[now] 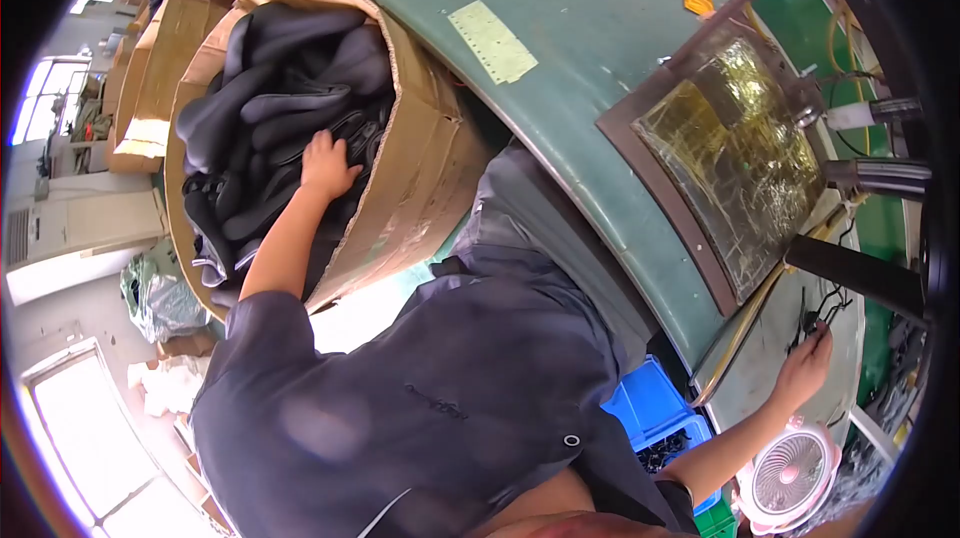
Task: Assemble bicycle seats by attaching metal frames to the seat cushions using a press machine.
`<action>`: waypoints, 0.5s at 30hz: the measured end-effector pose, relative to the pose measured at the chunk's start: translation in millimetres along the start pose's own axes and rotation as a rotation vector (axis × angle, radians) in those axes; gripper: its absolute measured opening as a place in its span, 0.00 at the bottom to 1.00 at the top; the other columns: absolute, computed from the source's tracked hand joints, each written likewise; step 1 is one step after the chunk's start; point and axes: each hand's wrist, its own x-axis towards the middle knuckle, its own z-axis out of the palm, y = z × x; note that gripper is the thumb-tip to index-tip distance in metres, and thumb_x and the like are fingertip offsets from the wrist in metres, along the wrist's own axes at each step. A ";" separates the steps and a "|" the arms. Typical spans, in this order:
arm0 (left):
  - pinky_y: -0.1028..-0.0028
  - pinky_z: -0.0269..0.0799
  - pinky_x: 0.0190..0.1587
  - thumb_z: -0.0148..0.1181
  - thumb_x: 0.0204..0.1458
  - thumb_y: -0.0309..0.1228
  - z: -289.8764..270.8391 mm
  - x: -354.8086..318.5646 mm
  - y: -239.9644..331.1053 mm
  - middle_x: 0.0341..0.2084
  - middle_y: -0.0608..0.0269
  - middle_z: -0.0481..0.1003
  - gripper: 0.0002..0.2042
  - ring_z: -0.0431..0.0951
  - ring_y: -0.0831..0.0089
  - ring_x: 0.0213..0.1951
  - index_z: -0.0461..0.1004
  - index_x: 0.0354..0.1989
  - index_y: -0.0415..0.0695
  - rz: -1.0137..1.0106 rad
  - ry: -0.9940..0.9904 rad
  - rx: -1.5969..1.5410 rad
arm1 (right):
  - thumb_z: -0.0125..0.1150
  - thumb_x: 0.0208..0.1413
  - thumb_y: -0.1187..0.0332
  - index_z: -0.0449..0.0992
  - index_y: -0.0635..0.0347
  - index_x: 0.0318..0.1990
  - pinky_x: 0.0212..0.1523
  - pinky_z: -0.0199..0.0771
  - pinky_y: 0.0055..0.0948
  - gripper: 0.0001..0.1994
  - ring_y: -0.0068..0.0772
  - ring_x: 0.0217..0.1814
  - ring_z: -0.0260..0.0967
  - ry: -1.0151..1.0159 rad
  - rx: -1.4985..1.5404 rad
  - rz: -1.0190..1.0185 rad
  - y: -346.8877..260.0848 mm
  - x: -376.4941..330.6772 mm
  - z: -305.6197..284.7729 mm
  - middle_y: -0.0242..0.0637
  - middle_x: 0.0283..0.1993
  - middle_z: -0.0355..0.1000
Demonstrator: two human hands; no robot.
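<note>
A large cardboard box [425, 153] at the left is heaped with black padded, sleeve-like pieces [310, 73]. My left hand [330, 168] reaches over its near side and rests on the pieces, thumb apart from the fingers; none is lifted clear of the heap. At the far right, my right hand [805, 368] is stretched out with its fingers pinched on a thin black piece [810, 323]. More thin black hooked pieces [835, 300] lie around its fingertips, on or over a grey surface. Their exact kind cannot be made out.
A green-topped table [570, 48] carries a pale perforated card [492, 42] and an orange tag [697, 1]. A framed press plate [730, 148] with shiny film stands on its right. Below are a blue bin [650, 398] with small black parts and a pink fan [790, 473].
</note>
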 end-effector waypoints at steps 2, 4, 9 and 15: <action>0.52 0.68 0.71 0.72 0.57 0.45 11.0 13.9 -1.4 0.67 0.39 0.68 0.29 0.67 0.42 0.70 0.74 0.60 0.38 0.041 -0.143 -0.155 | 0.56 0.71 0.65 0.81 0.63 0.59 0.48 0.79 0.44 0.16 0.54 0.44 0.81 -0.026 0.004 0.081 -5.6 0.0 4.0 0.50 0.45 0.83; 0.53 0.69 0.70 0.70 0.58 0.43 21.2 22.6 10.4 0.67 0.41 0.69 0.29 0.69 0.43 0.69 0.73 0.62 0.37 0.025 -0.151 -0.173 | 0.58 0.72 0.61 0.81 0.65 0.59 0.41 0.75 0.39 0.18 0.44 0.36 0.77 -0.418 0.090 0.088 -4.8 -1.3 8.8 0.48 0.36 0.80; 0.52 0.69 0.70 0.67 0.59 0.42 101.0 29.5 -37.1 0.65 0.39 0.72 0.33 0.71 0.40 0.67 0.70 0.68 0.32 0.218 -0.015 -0.324 | 0.66 0.69 0.51 0.79 0.68 0.60 0.39 0.71 0.36 0.27 0.30 0.35 0.70 -0.515 0.288 0.455 -14.9 -20.2 18.1 0.33 0.33 0.74; 0.52 0.72 0.68 0.61 0.64 0.41 100.9 89.6 20.3 0.64 0.36 0.73 0.26 0.73 0.38 0.65 0.73 0.66 0.36 0.240 -0.231 -0.041 | 0.76 0.60 0.58 0.77 0.68 0.63 0.52 0.73 0.33 0.29 0.32 0.46 0.70 -0.466 0.157 0.294 -9.8 -52.5 13.9 0.38 0.48 0.73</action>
